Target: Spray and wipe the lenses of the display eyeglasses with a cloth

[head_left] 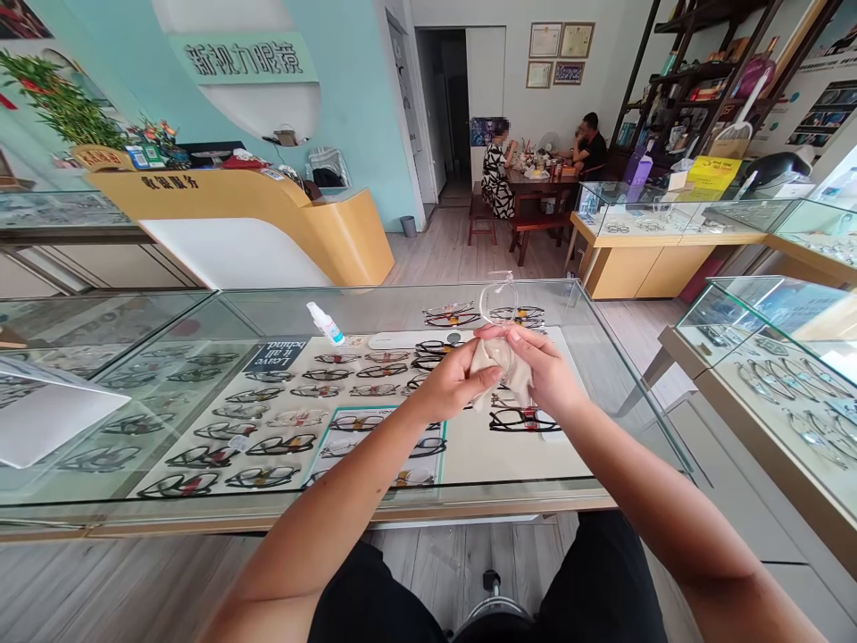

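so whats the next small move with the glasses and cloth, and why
Probably rub on across the lens: both hands, left hand and right hand, pinch the beige cloth around one lens of the clear glasses; the other sticks up uncovered.

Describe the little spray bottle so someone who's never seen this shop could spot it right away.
Start at the long glass display case in front of the person, filled with rows of eyeglass frames. On its top, left of the two hands, lies the spray bottle. It is small, white with a blue label, tipped on its side, and the only bottle there.
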Demonstrator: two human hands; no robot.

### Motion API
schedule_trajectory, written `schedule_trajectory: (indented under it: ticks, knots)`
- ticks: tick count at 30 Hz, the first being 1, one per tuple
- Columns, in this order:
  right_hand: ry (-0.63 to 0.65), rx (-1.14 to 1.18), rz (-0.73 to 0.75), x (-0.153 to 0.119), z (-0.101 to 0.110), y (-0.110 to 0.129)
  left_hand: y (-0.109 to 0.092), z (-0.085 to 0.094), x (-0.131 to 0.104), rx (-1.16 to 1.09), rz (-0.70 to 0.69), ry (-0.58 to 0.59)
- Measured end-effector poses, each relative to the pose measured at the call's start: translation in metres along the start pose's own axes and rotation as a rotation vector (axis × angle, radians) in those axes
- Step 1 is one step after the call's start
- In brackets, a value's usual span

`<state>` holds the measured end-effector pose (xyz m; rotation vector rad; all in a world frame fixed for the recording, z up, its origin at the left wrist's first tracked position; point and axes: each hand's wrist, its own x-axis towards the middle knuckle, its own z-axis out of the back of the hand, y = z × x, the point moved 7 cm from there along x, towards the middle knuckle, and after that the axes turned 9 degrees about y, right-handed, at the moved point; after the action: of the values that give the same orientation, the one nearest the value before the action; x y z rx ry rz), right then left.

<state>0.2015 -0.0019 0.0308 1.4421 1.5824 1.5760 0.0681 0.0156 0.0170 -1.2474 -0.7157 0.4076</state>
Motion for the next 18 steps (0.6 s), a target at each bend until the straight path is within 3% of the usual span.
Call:
schedule_trajectory:
  ticks: [10, 13, 18]
  knots:
    - [0.074, -0.073, 0.051, 0.0, -0.007, -0.008, -0.004, 0.01, -0.002, 0.167, -0.061, -0.375]
    - [0.054, -0.098, 0.04, -0.001, -0.006, -0.006, -0.001, 0.011, -0.003, 0.139, -0.065, -0.385]
    - [-0.006, -0.104, 0.064, -0.002, 0.002, 0.002, 0.023, 0.012, -0.002, -0.094, -0.005, -0.386]
